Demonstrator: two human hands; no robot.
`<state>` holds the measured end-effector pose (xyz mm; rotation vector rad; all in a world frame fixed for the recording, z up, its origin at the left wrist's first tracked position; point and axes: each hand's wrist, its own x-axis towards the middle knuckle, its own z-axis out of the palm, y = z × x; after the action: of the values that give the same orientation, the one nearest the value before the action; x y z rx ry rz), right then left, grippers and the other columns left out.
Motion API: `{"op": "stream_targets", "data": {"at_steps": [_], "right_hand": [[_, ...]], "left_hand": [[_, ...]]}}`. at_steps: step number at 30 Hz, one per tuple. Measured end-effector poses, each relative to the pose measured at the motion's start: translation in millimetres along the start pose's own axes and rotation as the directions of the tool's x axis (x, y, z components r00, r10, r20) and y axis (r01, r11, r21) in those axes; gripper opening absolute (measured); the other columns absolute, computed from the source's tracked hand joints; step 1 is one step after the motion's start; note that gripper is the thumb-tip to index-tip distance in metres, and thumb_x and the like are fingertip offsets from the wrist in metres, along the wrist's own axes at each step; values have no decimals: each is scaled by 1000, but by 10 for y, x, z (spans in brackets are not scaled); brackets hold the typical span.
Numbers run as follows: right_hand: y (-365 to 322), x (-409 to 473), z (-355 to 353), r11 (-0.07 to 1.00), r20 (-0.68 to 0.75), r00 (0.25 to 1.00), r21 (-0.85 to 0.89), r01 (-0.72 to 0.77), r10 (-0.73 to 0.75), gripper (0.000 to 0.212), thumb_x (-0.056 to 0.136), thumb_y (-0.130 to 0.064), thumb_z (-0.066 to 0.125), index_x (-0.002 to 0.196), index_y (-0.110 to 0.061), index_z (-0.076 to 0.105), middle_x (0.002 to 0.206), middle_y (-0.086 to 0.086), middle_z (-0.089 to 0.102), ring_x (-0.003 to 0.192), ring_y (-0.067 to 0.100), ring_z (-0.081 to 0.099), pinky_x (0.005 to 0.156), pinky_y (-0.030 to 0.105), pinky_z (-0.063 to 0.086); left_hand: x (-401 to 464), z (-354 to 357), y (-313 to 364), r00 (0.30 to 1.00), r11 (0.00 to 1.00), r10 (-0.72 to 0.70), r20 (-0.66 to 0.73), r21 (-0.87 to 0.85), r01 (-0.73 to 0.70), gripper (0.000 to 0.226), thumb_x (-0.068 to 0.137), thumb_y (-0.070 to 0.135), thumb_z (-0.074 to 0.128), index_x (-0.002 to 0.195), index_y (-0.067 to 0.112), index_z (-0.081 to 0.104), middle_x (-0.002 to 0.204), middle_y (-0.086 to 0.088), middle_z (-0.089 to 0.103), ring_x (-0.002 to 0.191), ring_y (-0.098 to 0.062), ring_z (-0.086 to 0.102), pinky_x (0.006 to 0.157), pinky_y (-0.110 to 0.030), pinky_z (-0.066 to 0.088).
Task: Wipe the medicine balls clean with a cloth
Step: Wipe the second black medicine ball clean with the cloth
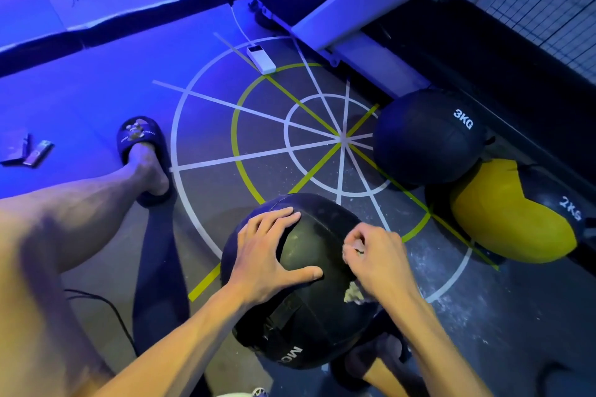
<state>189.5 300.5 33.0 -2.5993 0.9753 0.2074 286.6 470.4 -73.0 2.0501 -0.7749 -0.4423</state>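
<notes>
Nearest, a black medicine ball (309,316) sat on the floor (483,316); the left hand (267,255) lay flat on it, fingers spread, while the right hand (374,258) clenched a crumpled cloth (353,293) against it. Beyond lay a yellow 2KG ball (503,213) touching a black 3KG ball (425,138).

The single view came from a camera worn on the person's head, looking forward and steeply down at the floor (96,100) just in front of the seated body. It sat close above the work: both forearms entered from the bottom edge, and the left hand (269,251) and right hand (375,259) lay in the lower middle on the black medicine ball (306,316). The wide lens bent the lines at the frame's edges. The far wall strip (129,14) ran along the top, and a leg filled the lower left corner. No second view shared the scene.
</notes>
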Motion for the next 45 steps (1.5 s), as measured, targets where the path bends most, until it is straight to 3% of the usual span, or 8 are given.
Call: {"op": "stream_targets", "data": {"at_steps": [17,21,24,30,33,36,41,45], "right_hand": [[471,-187,-48,998,71,995,-10,-70,70,22,84,-11,65,71,-28,62,70,-12,66,71,6,62,54,13,41],[528,-167,-177,955,-106,985,281,-101,135,17,87,-16,74,75,-25,68,67,-11,69,67,-2,62,56,11,43],[405,-176,-176,878,-305,944,478,36,127,11,98,-21,66,90,-27,62,90,-12,71,82,-2,65,66,15,48],[300,-467,378,839,-154,986,543,36,58,25,103,-26,56,105,-49,46,147,-30,44,124,-1,57,87,0,39],[267,-572,530,850,-218,950,434,299,-223,58,100,0,55,145,-37,49,154,-15,48,144,9,44,117,25,36],[309,-345,551,772,-205,849,352,529,-488,61,97,12,50,137,-33,59,141,-2,61,148,19,41,125,38,24],[425,323,207,873,-224,974,481,77,38,32,104,-18,55,108,-49,60,108,-21,72,108,3,68,94,40,57],[79,73,493,869,-215,927,332,366,-308,22,105,-25,50,118,-30,68,114,-6,73,114,9,64,106,40,46]], "left_hand": [[22,23,41,1000,1000,19,-15,1,-19,101,61,93,65,147,44,46,152,31,36,140,1,26,118,-38,23],[5,22,67,999,999,38,-7,19,-37,98,66,93,59,149,42,45,153,30,35,143,-1,27,120,-39,23],[-4,-19,55,999,997,54,3,-51,-54,82,78,83,57,148,41,47,154,33,35,145,3,26,122,-43,24],[-99,-30,-93,998,993,-41,-53,-110,35,92,75,79,62,152,32,43,159,20,35,148,-4,27,123,-43,28],[-167,-8,-140,999,994,-34,-31,-100,30,94,76,80,63,154,31,43,159,22,35,149,-3,27,122,-43,29],[-202,15,-128,1000,996,-1,-20,-86,-1,93,76,79,65,153,32,43,159,24,34,149,-1,26,123,-39,28],[-194,55,-63,1000,997,31,4,-69,-30,96,72,80,68,153,34,44,158,26,35,147,1,26,123,-35,25],[-155,80,-86,999,996,32,-1,-85,-32,94,74,77,71,153,33,44,159,26,35,148,0,27,123,-38,27]]}}
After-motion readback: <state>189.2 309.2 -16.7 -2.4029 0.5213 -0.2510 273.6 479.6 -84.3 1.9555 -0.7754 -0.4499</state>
